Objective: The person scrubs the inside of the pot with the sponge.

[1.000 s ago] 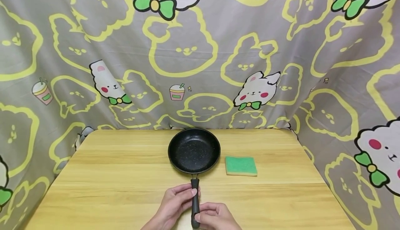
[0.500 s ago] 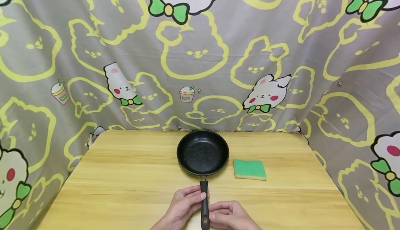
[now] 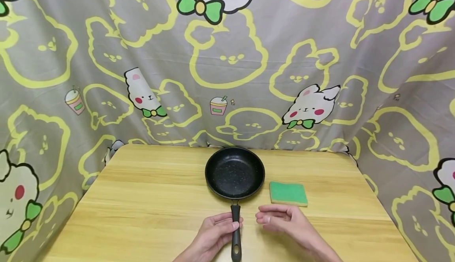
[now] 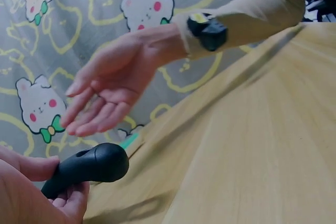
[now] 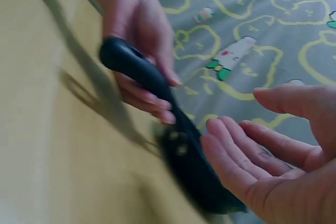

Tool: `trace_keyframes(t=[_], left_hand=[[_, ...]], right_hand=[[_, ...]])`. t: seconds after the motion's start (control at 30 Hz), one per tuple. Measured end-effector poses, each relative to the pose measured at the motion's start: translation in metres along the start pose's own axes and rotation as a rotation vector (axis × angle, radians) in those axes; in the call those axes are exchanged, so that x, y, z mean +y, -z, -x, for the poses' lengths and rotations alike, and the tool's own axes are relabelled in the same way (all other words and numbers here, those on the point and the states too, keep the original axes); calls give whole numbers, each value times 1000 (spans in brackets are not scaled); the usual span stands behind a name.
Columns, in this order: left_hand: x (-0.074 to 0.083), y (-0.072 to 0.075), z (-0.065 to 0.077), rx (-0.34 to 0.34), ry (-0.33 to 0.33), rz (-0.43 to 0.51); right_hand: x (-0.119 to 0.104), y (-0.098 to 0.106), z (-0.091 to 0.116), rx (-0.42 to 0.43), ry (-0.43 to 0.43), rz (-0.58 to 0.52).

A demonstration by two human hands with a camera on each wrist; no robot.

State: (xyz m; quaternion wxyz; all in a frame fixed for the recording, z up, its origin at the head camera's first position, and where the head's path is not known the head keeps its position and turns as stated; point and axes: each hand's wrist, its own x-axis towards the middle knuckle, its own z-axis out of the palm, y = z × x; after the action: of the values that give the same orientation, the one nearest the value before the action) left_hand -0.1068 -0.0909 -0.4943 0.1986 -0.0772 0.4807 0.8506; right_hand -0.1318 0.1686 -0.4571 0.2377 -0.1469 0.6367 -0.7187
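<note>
A black frying pan [image 3: 234, 173] sits toward the back middle of the table, its handle pointing at me. My left hand [image 3: 216, 234] grips that handle [image 4: 100, 163] near its upper part, thumb on top and fingers curled underneath. Off to the right of the handle, apart from it, my right hand [image 3: 284, 222] holds nothing; its fingers are loosely bent, as the right wrist view also shows for the right hand [image 5: 273, 161]. Just beyond the right hand lies a green sponge [image 3: 288, 193] with a pale underside, right of the pan.
The wooden table [image 3: 142, 191] carries the pan and sponge. A grey curtain [image 3: 170, 56] with yellow outlines and cartoon animals hangs behind and along both sides. A dark wrist camera [image 4: 208, 31] is strapped over the right sleeve.
My right hand has let go of the pan handle's end and moved right and forward toward the sponge. The left hand keeps its grip on the handle. The head view has shifted slightly.
</note>
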Motion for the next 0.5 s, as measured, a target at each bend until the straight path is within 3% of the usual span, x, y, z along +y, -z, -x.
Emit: trace_keyframes(t=[0.13, 0.3, 0.5], left_hand=[[-4, -2, 1, 4, -6, 5], [-5, -1, 2, 4, -1, 4], [-4, 0, 5, -5, 24, -24]], right_hand=[[-14, 12, -9, 47, 72, 124], [-27, 27, -24, 167, 186, 300], [-41, 43, -38, 258, 267, 415]])
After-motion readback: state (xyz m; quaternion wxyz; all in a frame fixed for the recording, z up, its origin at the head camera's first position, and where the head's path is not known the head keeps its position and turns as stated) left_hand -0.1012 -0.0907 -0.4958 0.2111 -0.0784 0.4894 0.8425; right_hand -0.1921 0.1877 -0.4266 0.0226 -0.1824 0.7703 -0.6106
